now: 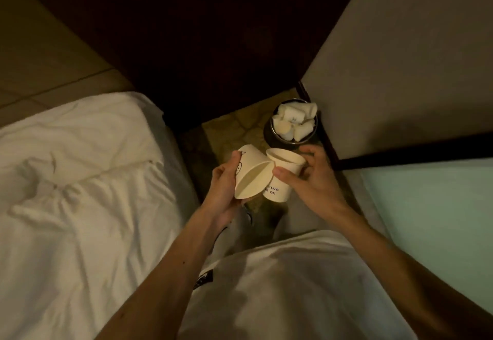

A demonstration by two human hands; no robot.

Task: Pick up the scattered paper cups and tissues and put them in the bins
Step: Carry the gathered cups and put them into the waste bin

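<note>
Lettering on the right cup (280,192), held in the right hand (317,179), is partly covered by the rim of the left cup (253,159), leaving only "HING" and "OK" legible; the left hand (222,187) hides most of the print on its own cup. The wall of the bin (268,136) is lost in shadow, and the white pieces (293,122) filling it are too small to sort into cups or tissues. The bed (80,179) is cut off by the left and bottom edges, both forearms by the bottom edge.
</note>
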